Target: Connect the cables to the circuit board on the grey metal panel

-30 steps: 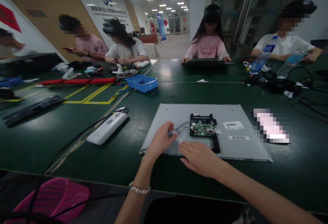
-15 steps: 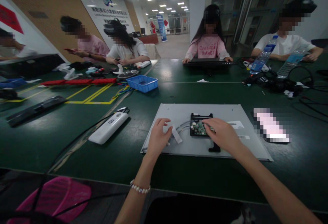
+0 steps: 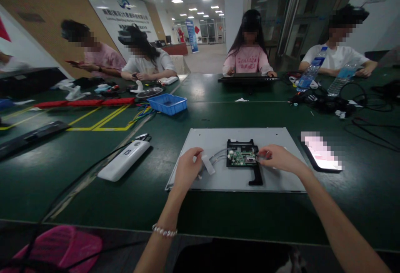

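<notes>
A flat grey panel (image 3: 271, 137) lies on the table before me. On it sits a black plastic frame (image 3: 256, 177) holding a green circuit board (image 3: 239, 157). Grey cables (image 3: 218, 153) lead from the board's left side to a white strip (image 3: 208, 165). My left hand (image 3: 186, 168) hovers by that strip, thumb and fingers bent with a small gap between them. At the right edge of the frame, my right hand (image 3: 279, 158) has its fingertips bent and closed against the black plastic. Parts of its fingers are hidden from view.
Left of the panel lies a white power bank (image 3: 125, 160) with a black cable. To the right is a phone (image 3: 321, 152). Farther back stand a blue tray (image 3: 168, 105) and water bottles (image 3: 312, 69). Several people sit across the table. A pink basket (image 3: 62, 248) is below.
My right hand has shifted from above the circuit board to the frame's right edge, uncovering the board. My left hand's fingers have drawn closer together. The view has turned slightly right.
</notes>
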Tool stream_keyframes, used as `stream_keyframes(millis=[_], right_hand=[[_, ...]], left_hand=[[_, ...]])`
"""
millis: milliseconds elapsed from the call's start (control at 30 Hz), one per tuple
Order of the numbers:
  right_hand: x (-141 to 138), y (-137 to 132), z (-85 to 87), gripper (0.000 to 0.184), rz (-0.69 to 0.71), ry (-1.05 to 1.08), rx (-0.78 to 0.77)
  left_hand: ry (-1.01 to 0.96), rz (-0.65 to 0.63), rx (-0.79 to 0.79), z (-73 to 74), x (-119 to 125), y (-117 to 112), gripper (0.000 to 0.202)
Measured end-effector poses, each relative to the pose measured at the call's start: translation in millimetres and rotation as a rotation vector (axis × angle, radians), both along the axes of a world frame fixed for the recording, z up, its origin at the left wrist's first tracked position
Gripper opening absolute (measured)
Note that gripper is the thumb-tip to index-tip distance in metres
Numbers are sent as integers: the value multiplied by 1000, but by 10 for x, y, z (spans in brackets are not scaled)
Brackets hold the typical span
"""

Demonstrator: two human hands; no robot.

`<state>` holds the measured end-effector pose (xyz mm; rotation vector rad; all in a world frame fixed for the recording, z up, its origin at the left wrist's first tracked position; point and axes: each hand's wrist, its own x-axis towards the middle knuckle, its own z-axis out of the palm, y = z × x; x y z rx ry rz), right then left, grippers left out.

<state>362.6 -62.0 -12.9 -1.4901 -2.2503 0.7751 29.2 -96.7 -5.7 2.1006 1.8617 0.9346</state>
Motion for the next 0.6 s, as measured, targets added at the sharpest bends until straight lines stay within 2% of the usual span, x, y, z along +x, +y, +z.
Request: stream_keyframes(millis=[133,233,300,400,533,600], right_hand=[[-66,4,-33,21,-20,-20,27],[-44,19,-11,14,-44,30,-41],[26,48,12,13,-74,67,-87],[191,123,17,14,-194,3,-50],[377,218,-40,16,-329,-149,-2],[407,239,-68,17,-349,-189,21]], left_hand=[[33,9,59,132,-44,164,20],[91,35,54,201,-93,374,21],[149,70,-14,187,-127,527,23],[209,86,-71,101,-150,699,23],[230,109,-25,31,-58,750,27],[253,60,40,58,63,726,32]])
